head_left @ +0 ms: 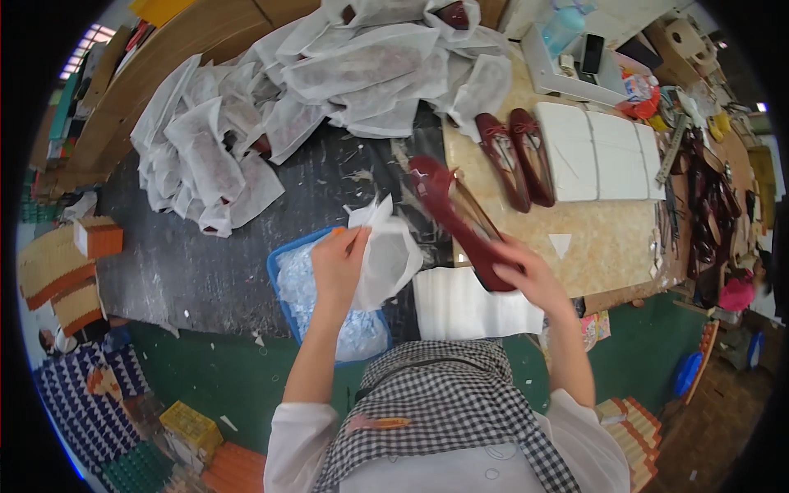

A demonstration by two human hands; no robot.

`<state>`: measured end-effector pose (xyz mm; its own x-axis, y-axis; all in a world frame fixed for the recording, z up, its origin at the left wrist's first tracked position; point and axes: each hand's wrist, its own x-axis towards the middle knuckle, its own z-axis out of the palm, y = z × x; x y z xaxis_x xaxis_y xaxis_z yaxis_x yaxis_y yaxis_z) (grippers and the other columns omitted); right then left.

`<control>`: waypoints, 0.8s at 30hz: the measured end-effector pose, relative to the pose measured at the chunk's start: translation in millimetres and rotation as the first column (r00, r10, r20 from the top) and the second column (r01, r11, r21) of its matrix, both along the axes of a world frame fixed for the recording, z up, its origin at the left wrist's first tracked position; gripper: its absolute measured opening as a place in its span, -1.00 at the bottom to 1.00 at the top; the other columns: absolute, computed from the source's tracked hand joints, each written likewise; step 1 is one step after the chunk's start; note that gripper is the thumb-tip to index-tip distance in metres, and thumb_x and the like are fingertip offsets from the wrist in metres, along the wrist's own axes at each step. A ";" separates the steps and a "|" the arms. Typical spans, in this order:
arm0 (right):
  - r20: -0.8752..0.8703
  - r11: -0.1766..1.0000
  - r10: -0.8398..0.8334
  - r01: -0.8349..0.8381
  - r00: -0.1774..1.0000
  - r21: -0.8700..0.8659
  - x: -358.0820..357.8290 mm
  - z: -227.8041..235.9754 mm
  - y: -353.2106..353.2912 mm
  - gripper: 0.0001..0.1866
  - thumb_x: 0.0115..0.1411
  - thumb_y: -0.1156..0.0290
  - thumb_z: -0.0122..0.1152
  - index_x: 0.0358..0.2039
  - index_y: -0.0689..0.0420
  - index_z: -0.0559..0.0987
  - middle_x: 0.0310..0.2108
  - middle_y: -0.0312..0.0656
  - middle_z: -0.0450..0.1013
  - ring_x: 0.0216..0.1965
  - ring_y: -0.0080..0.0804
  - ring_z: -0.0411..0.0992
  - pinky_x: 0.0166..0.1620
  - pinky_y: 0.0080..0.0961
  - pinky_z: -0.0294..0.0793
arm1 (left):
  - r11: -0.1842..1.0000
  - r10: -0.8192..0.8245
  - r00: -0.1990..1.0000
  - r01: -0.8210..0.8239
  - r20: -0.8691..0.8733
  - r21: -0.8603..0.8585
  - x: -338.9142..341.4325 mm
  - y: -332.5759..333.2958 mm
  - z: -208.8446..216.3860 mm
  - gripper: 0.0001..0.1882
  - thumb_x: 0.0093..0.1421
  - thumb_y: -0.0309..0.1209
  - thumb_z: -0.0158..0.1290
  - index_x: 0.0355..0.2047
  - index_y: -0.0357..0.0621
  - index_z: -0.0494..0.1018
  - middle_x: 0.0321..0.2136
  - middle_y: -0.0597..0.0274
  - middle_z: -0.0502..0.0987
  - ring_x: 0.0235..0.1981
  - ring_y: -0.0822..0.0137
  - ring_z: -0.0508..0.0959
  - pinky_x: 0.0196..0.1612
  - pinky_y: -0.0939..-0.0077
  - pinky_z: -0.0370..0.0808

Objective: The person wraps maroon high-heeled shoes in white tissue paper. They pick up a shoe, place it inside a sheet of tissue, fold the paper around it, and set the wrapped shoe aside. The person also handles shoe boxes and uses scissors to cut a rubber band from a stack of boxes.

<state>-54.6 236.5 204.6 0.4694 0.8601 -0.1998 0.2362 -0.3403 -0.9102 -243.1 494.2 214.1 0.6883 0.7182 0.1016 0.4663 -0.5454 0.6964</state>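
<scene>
My right hand (526, 273) grips a dark red ballet flat (450, 212) by its heel, toe pointing up and to the left above the table. In my left hand (335, 261) is a white translucent bag (388, 256), pinched at its edge, its mouth spread toward the shoe. Shoe and bag are apart. Beneath the left hand sits a blue tray (279, 289) filled with small pale-blue packets (358, 330). A white sheet stack (481, 306) lies below the held shoe. Beyond it, a pair of dark red flats (514, 160) with bows stands on the tan surface.
Many white-wrapped shoes (353, 74) pile up along the far side. Bundled white sheets (604, 152) lie at right, near a white box (575, 66) holding a phone. More dark red shoes (708, 209) heap at far right. A yellow crate (191, 431) stands on the floor at lower left.
</scene>
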 end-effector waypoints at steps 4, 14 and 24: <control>0.308 0.930 0.353 -0.296 0.883 -0.216 -39.6 95.6 13.5 -0.55 0.00 0.55 0.16 -0.04 -0.03 0.52 0.07 -0.12 0.32 -0.08 -0.11 0.27 0.03 -0.32 0.30 | 0.998 -0.048 0.996 0.051 0.077 -0.044 5.3 -11.0 -3.1 -0.88 0.07 -0.41 0.14 -0.39 -0.16 0.58 -0.64 0.07 0.47 -0.62 0.16 0.48 -0.57 0.42 0.36; -0.617 0.856 0.090 0.256 0.782 0.450 -95.2 33.0 158.2 -0.62 0.15 0.38 0.17 -0.03 0.24 0.40 -0.13 -0.21 0.45 -0.10 -0.55 0.38 -0.09 -0.59 0.38 | 0.972 0.234 0.932 -0.217 0.278 -0.090 -39.0 -16.0 62.0 -0.86 0.08 -0.56 0.06 -0.58 -0.38 0.41 -0.75 0.36 0.33 -0.67 0.59 0.30 -0.57 0.62 0.24; 0.779 0.947 -0.215 0.319 0.589 0.019 67.7 -103.2 32.0 -0.52 0.03 0.37 0.23 0.02 0.07 0.44 -0.15 0.00 0.46 -0.21 -0.12 0.44 -0.10 -0.35 0.40 | 0.937 0.175 0.961 -0.096 0.213 -0.336 -25.8 -20.0 29.3 -0.92 0.09 -0.59 0.06 -0.51 -0.36 0.50 -0.70 0.40 0.35 -0.62 0.64 0.25 -0.57 0.67 0.14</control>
<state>13.1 268.5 101.3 0.6996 0.6667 0.2572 0.7060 -0.5892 -0.3929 -268.9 474.2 243.4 0.5663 0.8242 -0.0016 0.3206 -0.2185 0.9217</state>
